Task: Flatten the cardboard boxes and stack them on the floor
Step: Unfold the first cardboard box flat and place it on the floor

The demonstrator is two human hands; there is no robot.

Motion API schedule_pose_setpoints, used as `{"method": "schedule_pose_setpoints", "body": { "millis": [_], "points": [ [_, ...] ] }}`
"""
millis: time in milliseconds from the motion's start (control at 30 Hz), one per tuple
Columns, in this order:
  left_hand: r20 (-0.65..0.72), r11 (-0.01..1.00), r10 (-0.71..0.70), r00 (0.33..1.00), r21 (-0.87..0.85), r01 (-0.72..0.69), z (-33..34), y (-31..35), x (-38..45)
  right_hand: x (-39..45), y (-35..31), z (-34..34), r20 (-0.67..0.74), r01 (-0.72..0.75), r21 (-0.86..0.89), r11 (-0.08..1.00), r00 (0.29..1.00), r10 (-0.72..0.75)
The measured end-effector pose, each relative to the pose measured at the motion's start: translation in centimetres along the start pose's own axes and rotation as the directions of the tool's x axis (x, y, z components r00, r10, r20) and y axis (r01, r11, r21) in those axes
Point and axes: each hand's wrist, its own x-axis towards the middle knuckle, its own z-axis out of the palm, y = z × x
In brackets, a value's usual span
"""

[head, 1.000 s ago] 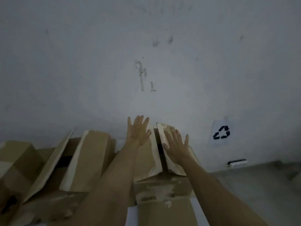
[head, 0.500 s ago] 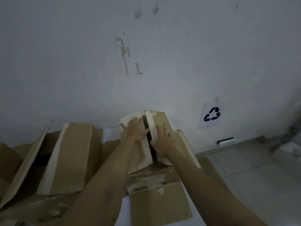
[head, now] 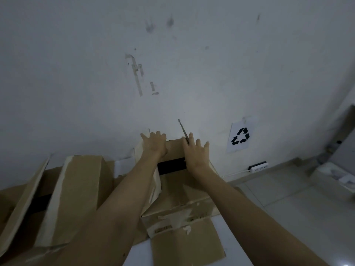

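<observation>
Cardboard box [head: 178, 191] sits against the wall [head: 172, 54], top flaps parted — left hand [head: 154, 144] and right hand [head: 196, 152] press them outward, fingers straight. Push unevenly and a taped flap could tear, or the box slide sideways.

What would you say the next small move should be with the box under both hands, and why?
Probably spread the top flaps further outward. The left hand and right hand each hold a flap of the cardboard box, and a dark gap already shows between them. The box still stands with its walls up, so it is not yet flat.
</observation>
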Motion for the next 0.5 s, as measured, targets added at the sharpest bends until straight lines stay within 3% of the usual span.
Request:
{"method": "schedule_pose_setpoints", "body": {
  "millis": [167, 233, 333, 500],
  "points": [
    [0.095, 0.919, -0.109, 0.99, 0.388, 0.064, -0.3, 0.2, 0.0, -0.7, 2.2, 1.0, 0.013, -0.004, -0.351, 0.936, 1.0, 0.009],
    [0.132, 0.848, -0.187, 0.973, 0.522, 0.093, 0.3, 0.0, 0.3, -0.7, 3.0, 2.0, 0.047, 0.025, -0.4, 0.916, 0.999, -0.007],
    [0.181, 0.775, -0.235, 0.955, 0.628, 0.072, 1.4, 0.2, 0.8, -0.7, 4.3, 4.0, 0.13, -0.001, -0.34, 0.94, 0.99, 0.048],
    [0.233, 0.802, -0.138, 0.962, 0.597, -0.03, 3.0, 1.5, 2.2, -0.5, 5.3, 7.4, 0.146, -0.033, -0.049, 0.998, 0.989, 0.04]
  ]
}}
